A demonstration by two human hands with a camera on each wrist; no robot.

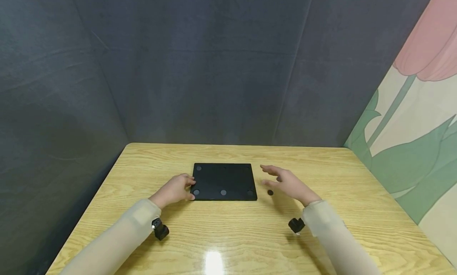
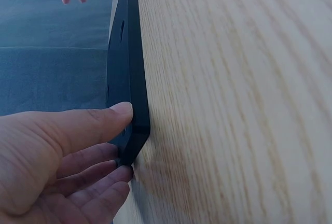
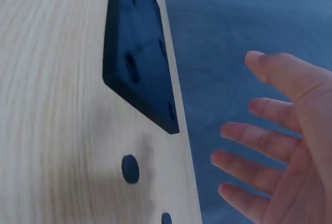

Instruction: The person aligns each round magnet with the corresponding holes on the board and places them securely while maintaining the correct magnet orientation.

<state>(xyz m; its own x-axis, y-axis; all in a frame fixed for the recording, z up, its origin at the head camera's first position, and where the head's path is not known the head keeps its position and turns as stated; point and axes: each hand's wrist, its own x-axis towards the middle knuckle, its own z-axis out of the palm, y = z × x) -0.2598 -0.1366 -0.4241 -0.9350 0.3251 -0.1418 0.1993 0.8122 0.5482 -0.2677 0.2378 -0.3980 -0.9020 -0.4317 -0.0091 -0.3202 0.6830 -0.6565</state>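
Note:
A flat black rectangular board lies on the table, with round marks along its edges. My left hand holds it at the near left corner. In the left wrist view the thumb presses near the corner while the curled fingers meet the end of the board. My right hand hovers to the right of the board, fingers spread and holding nothing. Below it a small black disc lies on the wood; the right wrist view also shows a second disc beyond the first.
The light wood-grain table ends at a dark grey-blue curtain behind and on the left. At right stands a wall with a painted tulip. A small black camera sits on each wrist.

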